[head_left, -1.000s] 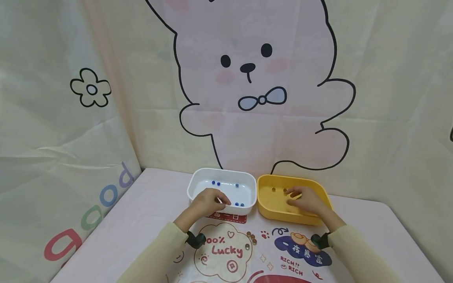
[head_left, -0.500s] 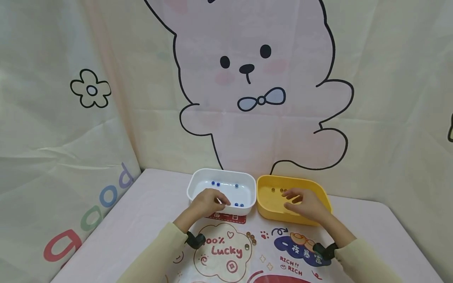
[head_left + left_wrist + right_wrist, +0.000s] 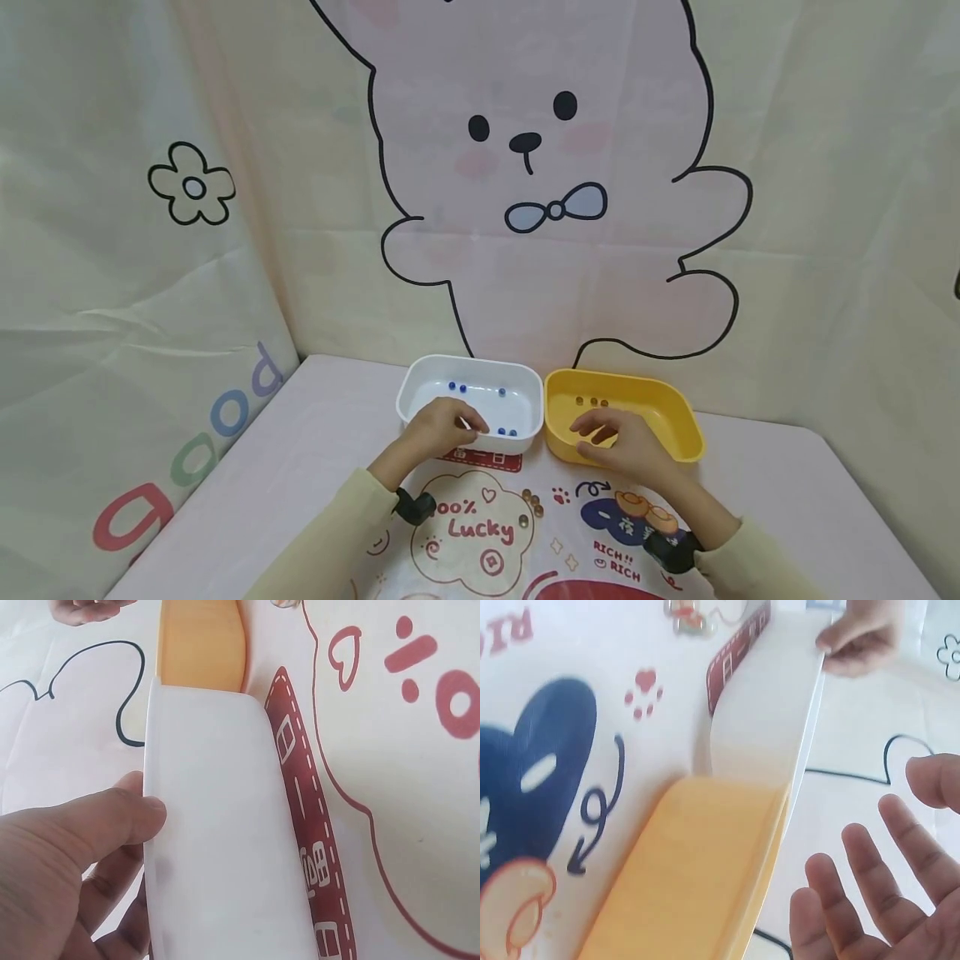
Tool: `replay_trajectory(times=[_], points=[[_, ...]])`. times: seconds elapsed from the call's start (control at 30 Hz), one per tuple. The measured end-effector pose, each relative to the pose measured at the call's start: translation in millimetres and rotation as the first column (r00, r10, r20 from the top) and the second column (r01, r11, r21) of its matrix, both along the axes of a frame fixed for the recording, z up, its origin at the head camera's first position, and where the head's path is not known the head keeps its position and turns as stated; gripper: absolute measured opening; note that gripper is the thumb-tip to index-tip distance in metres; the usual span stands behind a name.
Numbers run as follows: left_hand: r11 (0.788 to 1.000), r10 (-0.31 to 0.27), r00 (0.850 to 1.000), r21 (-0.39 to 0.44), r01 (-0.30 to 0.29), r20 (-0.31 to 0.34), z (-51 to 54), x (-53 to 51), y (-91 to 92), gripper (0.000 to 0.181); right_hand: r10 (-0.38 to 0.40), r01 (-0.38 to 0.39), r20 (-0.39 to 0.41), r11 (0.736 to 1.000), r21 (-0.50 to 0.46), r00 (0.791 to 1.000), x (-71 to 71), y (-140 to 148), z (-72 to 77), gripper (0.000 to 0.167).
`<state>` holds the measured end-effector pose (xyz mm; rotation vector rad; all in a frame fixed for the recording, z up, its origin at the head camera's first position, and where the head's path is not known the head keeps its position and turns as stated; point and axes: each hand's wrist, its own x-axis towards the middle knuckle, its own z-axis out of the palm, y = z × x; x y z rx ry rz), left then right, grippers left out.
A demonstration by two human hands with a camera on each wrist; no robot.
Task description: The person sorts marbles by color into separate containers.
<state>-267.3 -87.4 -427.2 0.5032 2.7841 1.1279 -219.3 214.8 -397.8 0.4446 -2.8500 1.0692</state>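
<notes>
My left hand [image 3: 442, 429] holds the near rim of a white plastic tub [image 3: 217, 810], its thumb [image 3: 142, 816] on the outer side and its fingers inside. Several blue beads [image 3: 502, 392] lie spread over that tub's floor. Beside it on the right stands a yellow tub [image 3: 675, 408] with three amber beads [image 3: 594, 402] near its far left side. My right hand [image 3: 626, 446] hovers above the yellow tub's near edge, fingers spread and loosely bent, with nothing seen between them. In the right wrist view the right hand's fingers [image 3: 866, 862] are apart from the tub wall.
Several amber beads [image 3: 532, 500] sit in a small cluster on the printed table mat [image 3: 480, 575], in front of the two tubs. A cloth backdrop [image 3: 337, 292] with a cartoon bear rises right behind the table.
My right hand has drawn back from inside the yellow tub, toward me and to the left. Its three beads are now in plain view. The left hand stays put.
</notes>
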Motion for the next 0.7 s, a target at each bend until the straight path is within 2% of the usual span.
replay_trajectory(times=[0.17,0.37,0.53,0.7], points=[[1.000,-0.001,1.000,-0.001,0.001,-0.002,0.2,-0.1,0.3,0.011,0.011,-0.007,0.086,0.999,-0.048,0.996,8.1,-10,-1.2,0.022],[1.000,0.000,1.000,0.000,0.000,0.005,1.5,0.2,0.3,0.011,0.032,-0.011,0.196,0.994,-0.108,0.980,19.9,-21,-6.9,0.024],[1.000,0.004,1.000,0.004,-0.004,0.009,0.5,-0.7,0.3,0.011,0.079,-0.060,0.216,0.994,-0.091,0.973,24.1,-26,-16.3,0.024],[1.000,0.003,1.000,0.002,-0.003,0.007,-0.2,-1.1,0.7,0.011,0.177,-0.162,0.189,0.982,-0.093,0.966,26.1,-28,-26.6,0.022]])
